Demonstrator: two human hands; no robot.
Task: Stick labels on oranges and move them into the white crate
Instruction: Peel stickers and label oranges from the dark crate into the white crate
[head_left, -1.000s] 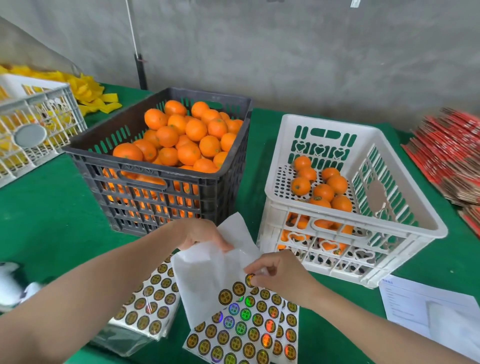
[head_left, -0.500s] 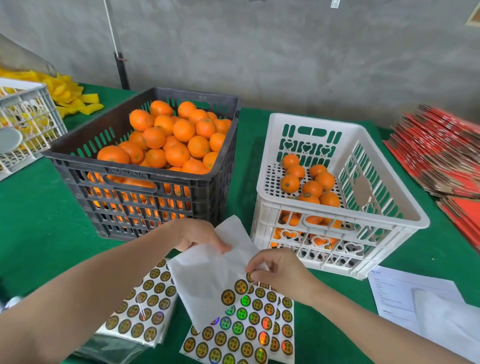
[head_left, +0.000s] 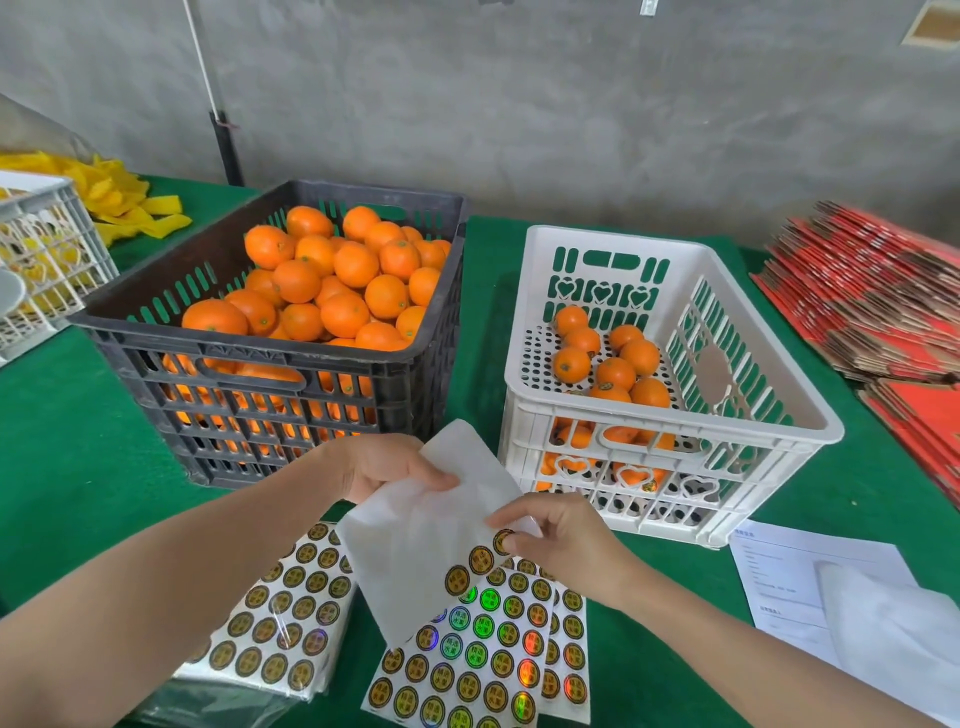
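Centrally, left hand (head_left: 382, 467) pinched backing sheet (head_left: 423, 540), right hand (head_left: 558, 538) gripped label (head_left: 503, 540) at its edge, black crate (head_left: 249, 410) heaped with oranges (head_left: 332, 280), white crate (head_left: 670, 452) part-filled.

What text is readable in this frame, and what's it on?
"精选水果": on the round labels of the label sheet lying under the right hand; legible only on the larger, nearer stickers.
Second label sheet, lower left: same round design, characters too small to read.
Printed paper, lower right: lines of print, too blurred to read.
Red cartons, right: no readable print.
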